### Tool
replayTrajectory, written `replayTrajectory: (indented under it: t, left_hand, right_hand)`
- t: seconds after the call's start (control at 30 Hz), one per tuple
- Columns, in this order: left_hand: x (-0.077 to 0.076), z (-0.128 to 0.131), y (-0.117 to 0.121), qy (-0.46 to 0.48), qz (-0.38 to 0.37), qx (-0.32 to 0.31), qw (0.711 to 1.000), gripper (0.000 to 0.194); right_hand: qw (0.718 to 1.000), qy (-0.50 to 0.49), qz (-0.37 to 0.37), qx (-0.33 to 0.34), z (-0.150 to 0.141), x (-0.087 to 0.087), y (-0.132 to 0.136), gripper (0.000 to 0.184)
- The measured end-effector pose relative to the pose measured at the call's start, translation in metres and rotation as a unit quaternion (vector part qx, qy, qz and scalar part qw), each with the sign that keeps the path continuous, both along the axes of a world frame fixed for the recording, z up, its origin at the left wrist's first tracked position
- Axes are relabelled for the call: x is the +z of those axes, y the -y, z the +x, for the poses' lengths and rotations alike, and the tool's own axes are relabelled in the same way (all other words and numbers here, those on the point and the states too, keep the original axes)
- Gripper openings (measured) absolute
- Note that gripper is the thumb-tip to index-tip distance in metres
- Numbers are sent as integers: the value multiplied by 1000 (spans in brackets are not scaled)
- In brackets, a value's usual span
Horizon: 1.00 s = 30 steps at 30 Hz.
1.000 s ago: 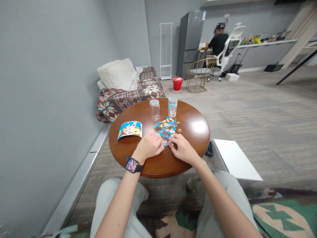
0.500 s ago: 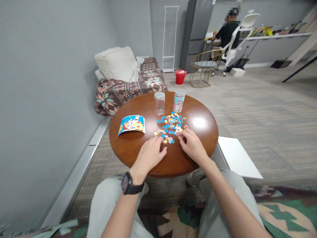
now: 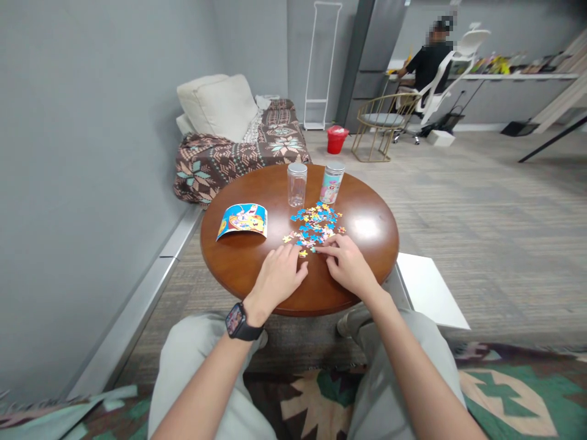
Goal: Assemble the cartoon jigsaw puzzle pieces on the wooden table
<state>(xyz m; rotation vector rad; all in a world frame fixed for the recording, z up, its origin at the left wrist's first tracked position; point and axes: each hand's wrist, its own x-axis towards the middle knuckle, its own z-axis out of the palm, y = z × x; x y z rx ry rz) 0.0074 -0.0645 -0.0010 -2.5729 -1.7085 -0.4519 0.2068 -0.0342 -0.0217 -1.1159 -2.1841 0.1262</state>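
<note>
A loose heap of blue, yellow and pink jigsaw puzzle pieces point(image 3: 316, 223) lies on the round brown table point(image 3: 238, 269). My left hand point(image 3: 279, 274), with a black watch on its wrist, rests palm down at the near left of the heap. Its thumb stands apart from the fingers, and a yellow puzzle piece point(image 3: 303, 253) lies beside the fingertips. From the right, my right hand point(image 3: 347, 264) stretches its index finger to a small greenish piece point(image 3: 313, 249) and seems to touch it. Nothing shows gripped in either hand.
Behind the heap stand a clear jar point(image 3: 297, 186) and a jar with a printed label point(image 3: 331, 184), both silver-lidded. A curved cartoon picture sheet point(image 3: 243, 220) sits at the left. Farther off are a sofa point(image 3: 243, 153), a red bin point(image 3: 336, 142) and a seated person point(image 3: 430, 66).
My right hand has shifted left along the near edge of the heap, its index finger now extended. Pieces between my hands have been pushed about. The camera view has tilted slightly.
</note>
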Motion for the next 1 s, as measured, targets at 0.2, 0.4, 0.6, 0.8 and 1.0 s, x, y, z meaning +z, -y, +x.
replayTrajectory:
  t: [0.2,0.4,0.6,0.8,1.0]
  left_hand:
    - [0,-1,-1,-14,14,-16,1000,16]
    - [1,-1,0,-14,4,-37,999,12]
    - [2,0,1,20,-8,-14,1000,8]
    - [1,0,1,36,-5,2,999,10]
    - [2,0,1,10,-7,-17,1000,19]
  right_hand:
    - [999,-3,0,-44,0,1,1,32]
    - [1000,-16,-1,-15,-2,4,3,28]
    - [999,-29,-14,22,-1,4,2,24]
    - [998,-36,-19,51,0,5,2,23]
    - [999,-28,-19,9,0,2,0,18]
